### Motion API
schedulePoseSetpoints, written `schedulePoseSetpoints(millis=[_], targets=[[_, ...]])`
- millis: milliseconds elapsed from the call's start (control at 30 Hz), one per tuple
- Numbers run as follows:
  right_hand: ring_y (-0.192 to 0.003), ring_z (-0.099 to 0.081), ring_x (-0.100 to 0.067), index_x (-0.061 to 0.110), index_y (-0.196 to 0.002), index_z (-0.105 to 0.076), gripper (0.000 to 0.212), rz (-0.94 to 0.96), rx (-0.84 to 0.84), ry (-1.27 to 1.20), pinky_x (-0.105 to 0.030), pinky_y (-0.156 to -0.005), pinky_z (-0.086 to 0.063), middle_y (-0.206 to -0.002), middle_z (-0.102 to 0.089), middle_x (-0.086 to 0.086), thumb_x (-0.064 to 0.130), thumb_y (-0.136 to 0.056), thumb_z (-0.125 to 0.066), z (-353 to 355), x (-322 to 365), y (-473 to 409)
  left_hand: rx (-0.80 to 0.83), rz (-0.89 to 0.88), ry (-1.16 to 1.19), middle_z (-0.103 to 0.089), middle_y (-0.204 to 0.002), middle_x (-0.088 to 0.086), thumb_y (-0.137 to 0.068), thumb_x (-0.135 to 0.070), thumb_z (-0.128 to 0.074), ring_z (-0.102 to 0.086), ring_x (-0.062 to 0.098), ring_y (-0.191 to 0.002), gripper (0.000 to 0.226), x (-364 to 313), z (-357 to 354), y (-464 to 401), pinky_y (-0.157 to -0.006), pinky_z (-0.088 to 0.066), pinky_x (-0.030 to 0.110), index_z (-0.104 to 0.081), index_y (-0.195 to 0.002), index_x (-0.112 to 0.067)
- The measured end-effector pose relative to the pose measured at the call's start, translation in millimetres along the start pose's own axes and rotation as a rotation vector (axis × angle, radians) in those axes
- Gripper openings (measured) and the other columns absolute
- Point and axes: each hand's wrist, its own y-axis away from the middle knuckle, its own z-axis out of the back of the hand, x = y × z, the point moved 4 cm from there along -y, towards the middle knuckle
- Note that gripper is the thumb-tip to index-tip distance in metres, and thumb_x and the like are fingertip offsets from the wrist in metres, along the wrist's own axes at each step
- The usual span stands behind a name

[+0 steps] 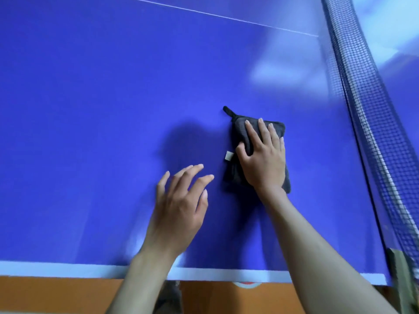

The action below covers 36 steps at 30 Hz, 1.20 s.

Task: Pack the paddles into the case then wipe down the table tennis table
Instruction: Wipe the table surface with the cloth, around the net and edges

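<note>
1. pressing down flat on a folded dark grey cloth (238, 137), the right hand (264, 158) has its fingers stretched out straight on top of it and its thumb lying along the cloth's left side.
2. the cloth lies on the big blue table tennis table (102, 109), close to the black mesh net (362, 105) on the right.
3. a little black loop (227, 111) sticks out of the cloth's far left corner, and a small white tag (229, 155) shows on its left edge.
4. the left hand (181, 207) is just beside the cloth, on its left, with fingers spread wide and holding nothing. i cannot tell if it touches the table.
5. a thin white line (215, 16) runs across the far part of the table.
6. a wide white stripe (56, 269) marks the near edge.
7. the orange floor (45, 295) shows below that edge.
</note>
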Motion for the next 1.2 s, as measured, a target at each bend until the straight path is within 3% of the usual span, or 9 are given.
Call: schedulePoseSetpoints(millis=[333,600,867,1200], targets=[[-0.158,-0.024,-0.02,0.038,-0.157,-0.044,0.06,0.047,0.033,-0.017,-0.046,-0.13,-0.016,-0.169,-0.034,0.007,0.05,-0.098,-0.043,-1,-9,-9,0.001,-0.004,-0.084,-0.061,-0.137,-0.002,-0.099,-0.025,-0.047,-0.052,0.022,-0.136,0.033,-24,-12,3,-0.118,-0.031,0.06,-0.068,-0.124,-0.024],[-0.158,-0.028,-0.021,0.036,-0.155,-0.047,0.062,0.1,0.047,-0.032,-0.047,-0.129,-0.019,-0.168,-0.036,0.004,0.05,-0.096,-0.043,35,-45,121,0.019,0.037,-0.075,-0.06,-0.137,0.001,-0.098,-0.026,-0.046,-0.055,0.021,-0.127,0.041,-81,-15,43,-0.111,-0.044,0.05,-0.061,-0.135,-0.017],[-0.156,-0.032,-0.024,0.034,-0.156,-0.047,0.063,0.056,0.017,0.015,-0.053,-0.125,-0.029,-0.167,-0.039,0.0,0.047,-0.095,-0.052,69,-85,230,0.057,0.079,-0.059,-0.058,-0.14,-0.002,-0.1,-0.03,-0.039,-0.05,0.018,-0.132,0.043,-134,-16,70,-0.113,-0.042,0.045,-0.06,-0.136,-0.019],[-0.159,-0.023,-0.021,0.041,-0.158,-0.042,0.066,-0.061,0.025,0.07,-0.053,-0.129,-0.016,-0.171,-0.031,0.005,0.057,-0.094,-0.041,49,-116,104,-0.043,0.059,0.022,-0.06,-0.136,0.001,-0.098,-0.022,-0.051,-0.055,0.021,-0.129,0.037,-133,-48,25,-0.112,-0.043,0.053,-0.063,-0.133,-0.017]])
